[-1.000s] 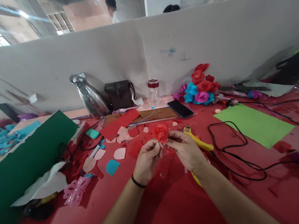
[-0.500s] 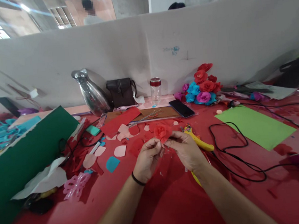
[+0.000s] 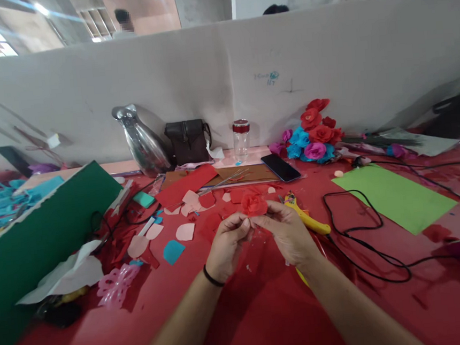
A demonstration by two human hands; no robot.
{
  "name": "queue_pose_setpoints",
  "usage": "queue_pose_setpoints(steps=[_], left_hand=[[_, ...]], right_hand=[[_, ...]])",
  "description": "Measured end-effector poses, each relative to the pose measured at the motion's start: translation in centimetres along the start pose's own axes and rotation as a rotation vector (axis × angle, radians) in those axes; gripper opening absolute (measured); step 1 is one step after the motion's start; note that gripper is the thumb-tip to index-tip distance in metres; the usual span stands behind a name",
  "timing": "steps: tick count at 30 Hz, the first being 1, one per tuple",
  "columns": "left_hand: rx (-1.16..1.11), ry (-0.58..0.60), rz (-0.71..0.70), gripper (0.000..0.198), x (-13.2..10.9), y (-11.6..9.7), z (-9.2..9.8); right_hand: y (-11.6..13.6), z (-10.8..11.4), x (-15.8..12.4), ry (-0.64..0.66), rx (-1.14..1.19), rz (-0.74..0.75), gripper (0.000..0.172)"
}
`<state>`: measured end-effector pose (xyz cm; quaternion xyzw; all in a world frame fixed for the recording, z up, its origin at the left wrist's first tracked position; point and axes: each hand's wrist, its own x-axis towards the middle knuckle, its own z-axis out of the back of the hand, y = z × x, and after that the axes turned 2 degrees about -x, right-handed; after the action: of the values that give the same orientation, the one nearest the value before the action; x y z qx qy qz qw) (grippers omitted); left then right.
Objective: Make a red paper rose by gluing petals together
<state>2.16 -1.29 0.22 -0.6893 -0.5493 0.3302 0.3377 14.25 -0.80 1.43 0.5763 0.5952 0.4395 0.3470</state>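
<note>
A red paper flower (image 3: 253,203) is held up at the middle of the table, its layered petals facing up. My left hand (image 3: 228,243) pinches its base between thumb and fingers; a dark band circles that wrist. From the other side, my right hand (image 3: 286,231) grips the lower petals with thumb and fingertips. The fingers hide the flower's underside. Just beyond my right hand lies a yellow-handled glue gun (image 3: 309,220) with a black cord. Pink paper petals (image 3: 185,231) and a blue paper petal (image 3: 173,251) are scattered left of my hands.
Along the wall stand a steel jug (image 3: 142,142), a dark bag (image 3: 187,142), a glass jar (image 3: 242,142) and a bunch of paper flowers (image 3: 313,133). A phone (image 3: 280,167) lies before them. A green box (image 3: 55,247) bounds the left; a black cord (image 3: 376,251) loops near green paper (image 3: 397,195).
The flower has turned slightly and shifted a little to the right between my fingers. Both hands keep their grip. The camera view has moved very slightly.
</note>
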Motion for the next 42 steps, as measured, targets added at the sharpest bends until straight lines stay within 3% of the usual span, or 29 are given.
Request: queue_pose_setpoints(steps=[7, 13, 16, 22, 36, 42], left_hand=[[0.045, 0.032, -0.030, 0.024, 0.0, -0.2, 0.0], [0.028, 0.065, -0.028, 0.024, 0.0, -0.2, 0.1], [-0.006, 0.062, -0.016, 0.023, 0.0, -0.2, 0.1], [-0.045, 0.078, -0.013, 0.020, 0.1, -0.1, 0.2], [-0.018, 0.068, -0.007, 0.022, 0.1, 0.2, 0.1], [0.079, 0.030, -0.074, 0.022, 0.1, 0.4, 0.0]], right_hand=[[0.7, 0.2, -0.1, -0.116, 0.098, 0.004, 0.014], [1.6, 0.1, -0.2, -0.136, 0.260, 0.034, 0.014], [1.0, 0.0, 0.0, -0.144, 0.297, -0.020, 0.009], [-0.2, -0.1, -0.1, -0.071, 0.187, -0.121, 0.012], [-0.8, -0.4, -0.6, -0.047, -0.116, 0.109, 0.009], [-1.0, -0.3, -0.5, -0.065, -0.147, 0.142, 0.005]])
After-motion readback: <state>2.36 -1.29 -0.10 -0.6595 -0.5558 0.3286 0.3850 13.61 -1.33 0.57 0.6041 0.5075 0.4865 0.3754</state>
